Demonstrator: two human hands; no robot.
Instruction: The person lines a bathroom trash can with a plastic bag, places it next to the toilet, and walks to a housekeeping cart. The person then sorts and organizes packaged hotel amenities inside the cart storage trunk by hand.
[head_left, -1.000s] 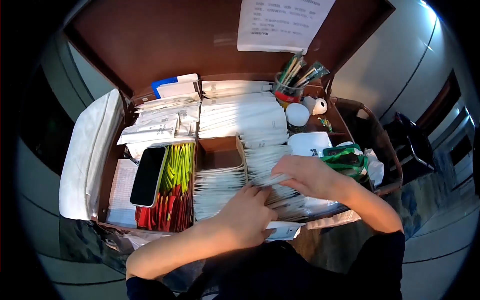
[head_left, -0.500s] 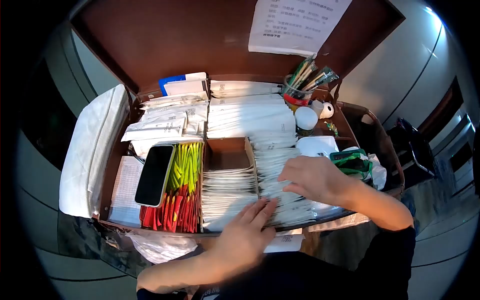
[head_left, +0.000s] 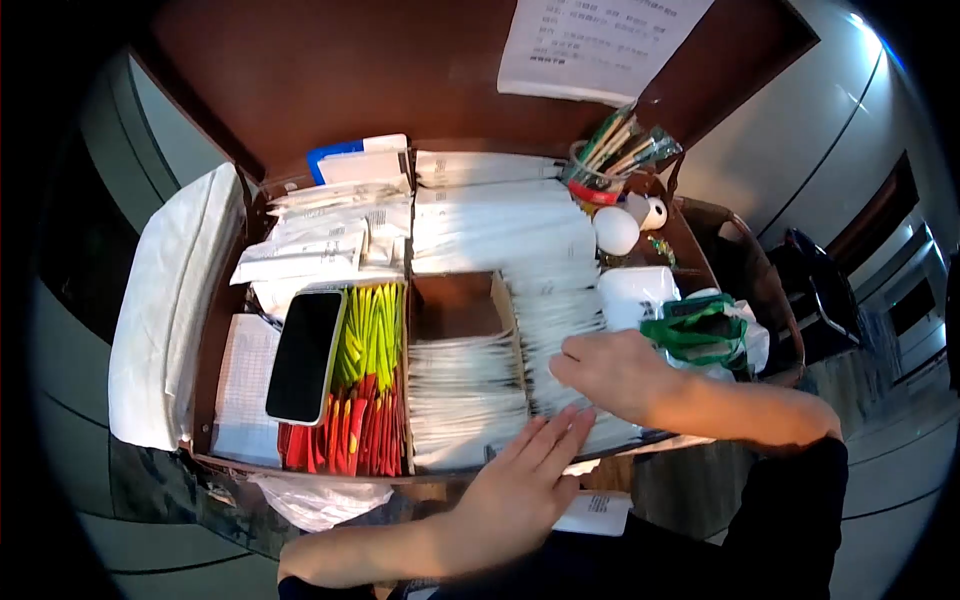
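An open brown case (head_left: 240, 463) holds rows of packets in compartments. My left hand (head_left: 520, 485) lies at its front edge, fingers stretched over the front of the white packets (head_left: 465, 390). Just right of it, my right hand (head_left: 615, 375) rests on the right-hand row of white packets (head_left: 555, 320), its fingers curled together; whatever they pinch is hidden. A white packet (head_left: 595, 512) with small print lies below my left hand, near the dark clothing. Left of the rows are green sachets (head_left: 372, 325), red sachets (head_left: 350, 435) and a phone (head_left: 305, 358).
A white folded bundle (head_left: 165, 320) stands at the left. At the back right are a cup of wrapped sticks (head_left: 597, 185) and a round white item (head_left: 616, 231). Green straps (head_left: 695, 335) lie at the right. A printed sheet (head_left: 600, 45) is on the lid.
My left hand has moved down and right along the packets, with its fingers now straighter. My right hand has shifted slightly, and its fingers have closed together since the previous frame.
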